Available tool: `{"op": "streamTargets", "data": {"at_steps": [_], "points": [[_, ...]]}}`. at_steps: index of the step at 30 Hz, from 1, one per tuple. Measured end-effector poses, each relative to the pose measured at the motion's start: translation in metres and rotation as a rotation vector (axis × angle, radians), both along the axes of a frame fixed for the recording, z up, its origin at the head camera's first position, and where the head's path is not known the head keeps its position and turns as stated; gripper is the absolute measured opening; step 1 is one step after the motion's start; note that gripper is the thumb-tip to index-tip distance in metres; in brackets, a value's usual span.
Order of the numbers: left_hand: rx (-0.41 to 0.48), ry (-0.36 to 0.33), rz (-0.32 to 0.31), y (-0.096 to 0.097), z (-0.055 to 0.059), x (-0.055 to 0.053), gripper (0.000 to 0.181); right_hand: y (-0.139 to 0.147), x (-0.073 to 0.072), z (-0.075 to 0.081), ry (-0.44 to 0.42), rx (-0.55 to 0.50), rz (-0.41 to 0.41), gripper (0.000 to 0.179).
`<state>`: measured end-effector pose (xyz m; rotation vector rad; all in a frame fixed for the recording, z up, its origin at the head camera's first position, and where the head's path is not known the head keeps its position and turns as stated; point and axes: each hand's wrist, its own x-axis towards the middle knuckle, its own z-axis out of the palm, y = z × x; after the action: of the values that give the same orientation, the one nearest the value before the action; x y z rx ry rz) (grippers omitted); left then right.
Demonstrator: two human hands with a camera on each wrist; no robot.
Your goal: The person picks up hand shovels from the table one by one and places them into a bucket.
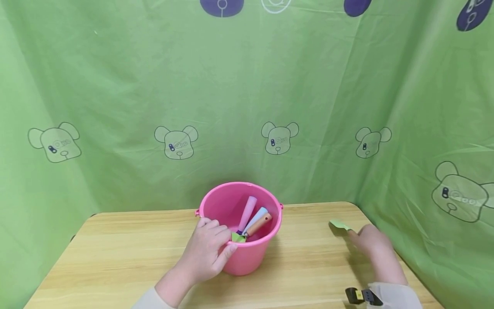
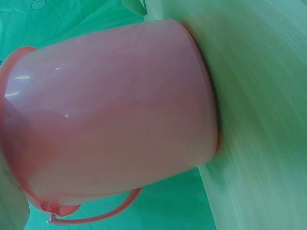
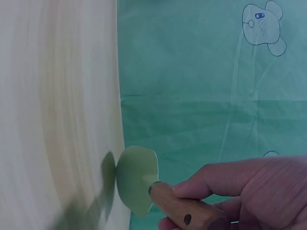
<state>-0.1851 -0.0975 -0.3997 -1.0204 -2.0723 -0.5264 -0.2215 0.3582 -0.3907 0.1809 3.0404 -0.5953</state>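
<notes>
A pink bucket [image 1: 248,259] stands upright on the wooden table. At its near left rim my left hand [image 1: 206,249] grips the edge, thumb outside and fingers over the top. Inside lean a lilac handle [image 1: 247,213], a light blue handle [image 1: 255,219] and a wooden handle [image 1: 259,225], with a green blade [image 1: 238,237] near the rim. Off to the right, my right hand [image 1: 373,241] holds a small garden trowel by its wooden handle [image 3: 184,207]. Its light green blade [image 3: 136,179] points away from the hand, close over the table.
The wooden table [image 1: 127,253] has rounded far corners. Green curtain [image 1: 231,86] printed with bear heads hangs behind it and along both sides. The bucket's pink bail [image 2: 103,216] hangs down in the left wrist view. A black strap device [image 1: 362,296] sits at the right wrist.
</notes>
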Motion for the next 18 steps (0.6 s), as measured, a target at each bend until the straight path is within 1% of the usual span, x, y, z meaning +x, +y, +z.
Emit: {"op": "streamTargets", "data": {"at_steps": [4,11,15,18], "points": [[0.001,-0.004,0.000,0.000,0.000,0.000,0.028,-0.004,0.001,0.005,0.006,0.006,0.007,0.041],[0.001,0.000,0.000,0.000,0.000,0.000,0.028,-0.012,0.001,0.013,0.015,-0.024,0.012,0.048],[0.001,-0.007,0.003,0.000,0.000,0.000,0.026,-0.018,0.001,0.021,0.036,0.011,0.037,0.050],[0.001,-0.009,0.001,0.000,0.001,0.001,0.026,-0.024,0.002,0.025,0.033,0.034,0.055,0.051]]}}
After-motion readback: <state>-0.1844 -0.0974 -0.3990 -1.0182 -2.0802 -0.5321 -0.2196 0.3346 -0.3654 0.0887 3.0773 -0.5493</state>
